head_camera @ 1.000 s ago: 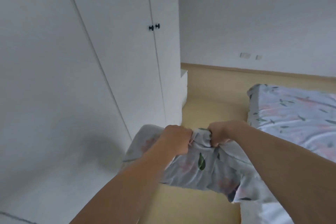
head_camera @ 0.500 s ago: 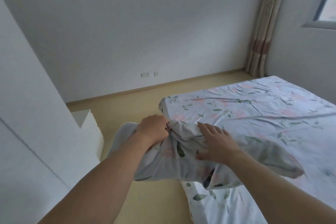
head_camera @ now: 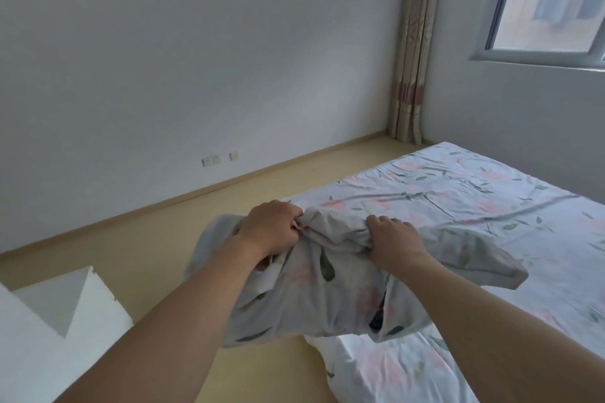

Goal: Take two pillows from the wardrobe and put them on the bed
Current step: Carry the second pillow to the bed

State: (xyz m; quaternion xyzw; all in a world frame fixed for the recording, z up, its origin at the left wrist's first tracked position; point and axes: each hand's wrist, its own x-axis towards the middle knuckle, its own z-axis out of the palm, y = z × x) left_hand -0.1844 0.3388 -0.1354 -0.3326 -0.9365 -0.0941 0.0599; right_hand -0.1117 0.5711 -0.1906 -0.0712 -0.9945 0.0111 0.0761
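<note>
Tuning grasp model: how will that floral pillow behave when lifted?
Likely floppy: the pillow bunches where the left hand and right hand grip it, its ends sagging. Probably light, held clear of the bed. Cloth cover looks unlikely to slip.

Only two arms of the person are in view, and both are bare from the lower edge of the picture up to the hands — no sleeve covers either forearm. The left hand (head_camera: 269,228) wears no glove, and no ring shows on its knuckles. The right hand (head_camera: 394,241) is also uncovered, with short nails on the fingers (head_camera: 381,218) that can be seen. Neither wrist carries a watch, a band or a bracelet — the forearms are smooth and plain, without any marking.
</note>
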